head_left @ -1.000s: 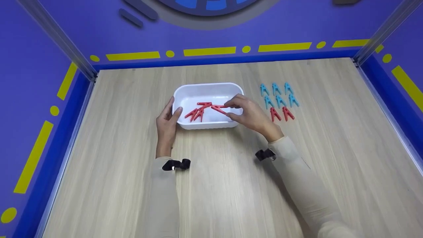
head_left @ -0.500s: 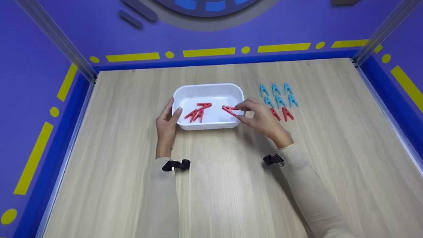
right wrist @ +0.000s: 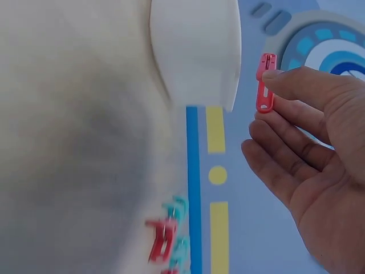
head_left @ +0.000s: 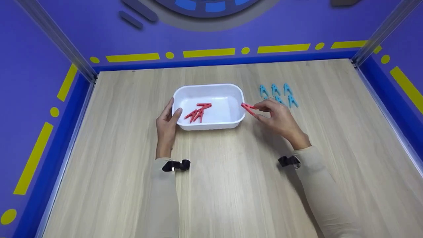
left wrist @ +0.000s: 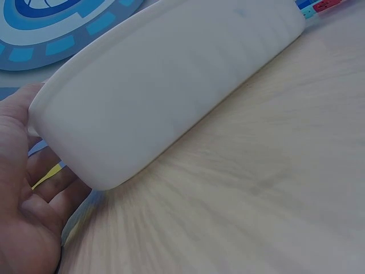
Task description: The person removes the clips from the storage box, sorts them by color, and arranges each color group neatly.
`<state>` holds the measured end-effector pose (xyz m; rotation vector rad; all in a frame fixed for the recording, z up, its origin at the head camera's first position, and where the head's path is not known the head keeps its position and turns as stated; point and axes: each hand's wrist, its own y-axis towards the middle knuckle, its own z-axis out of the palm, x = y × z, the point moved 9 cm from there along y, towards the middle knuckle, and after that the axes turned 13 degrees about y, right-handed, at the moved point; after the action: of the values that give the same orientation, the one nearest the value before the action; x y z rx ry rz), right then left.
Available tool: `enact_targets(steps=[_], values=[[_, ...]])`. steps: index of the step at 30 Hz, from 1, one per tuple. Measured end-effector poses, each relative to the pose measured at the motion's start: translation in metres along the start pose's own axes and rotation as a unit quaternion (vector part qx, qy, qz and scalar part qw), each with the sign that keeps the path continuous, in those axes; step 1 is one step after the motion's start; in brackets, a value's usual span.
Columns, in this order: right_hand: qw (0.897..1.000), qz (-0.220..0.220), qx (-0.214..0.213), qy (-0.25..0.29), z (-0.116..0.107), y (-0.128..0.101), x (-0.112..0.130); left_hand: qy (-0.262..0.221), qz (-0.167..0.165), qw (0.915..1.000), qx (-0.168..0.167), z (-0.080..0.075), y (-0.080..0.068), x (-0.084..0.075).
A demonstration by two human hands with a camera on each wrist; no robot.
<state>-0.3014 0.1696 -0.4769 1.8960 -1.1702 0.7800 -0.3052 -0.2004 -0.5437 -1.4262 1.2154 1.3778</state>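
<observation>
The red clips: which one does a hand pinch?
The red clip just right of the white box, pinched by the right hand; the other visible red clips are inside the box or on the table.

Six sky-blue, A-shaped plastic clips [head_left: 274, 89], six red, A-shaped plastic clips [head_left: 200, 113], one white, rounded-rectangular plastic tub [head_left: 211, 126], two bare hands [head_left: 166, 127], two black wrist-worn devices [head_left: 172, 165].
</observation>
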Motion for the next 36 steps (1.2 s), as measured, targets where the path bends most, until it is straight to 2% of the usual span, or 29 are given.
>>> enact_targets(steps=[6, 12, 19, 27, 29, 36], values=[[0.999, -0.024, -0.02, 0.005, -0.021, -0.01, -0.013, -0.019, 0.0, 0.9998, -0.001, 0.0, 0.011, 0.023], [0.999, -0.028, -0.04, -0.006, -0.044, -0.023, -0.029, -0.023, 0.014, 0.9996, 0.0, -0.001, 0.012, 0.027], [0.998, 0.002, -0.06, 0.008, -0.069, -0.038, -0.049, -0.025, 0.018, 0.9995, -0.002, -0.001, 0.011, 0.025], [0.995, 0.071, -0.075, -0.004, -0.09, -0.058, -0.073, -0.034, 0.006, 0.9994, 0.0, 0.0, 0.014, 0.027], [0.993, 0.09, -0.078, -0.005, -0.094, -0.062, -0.079, -0.031, 0.003, 0.9995, 0.0, 0.0, 0.013, 0.025], [0.988, 0.126, -0.09, -0.025, -0.103, -0.072, -0.092, -0.021, -0.001, 0.9998, 0.0, 0.0, -0.001, -0.002]])
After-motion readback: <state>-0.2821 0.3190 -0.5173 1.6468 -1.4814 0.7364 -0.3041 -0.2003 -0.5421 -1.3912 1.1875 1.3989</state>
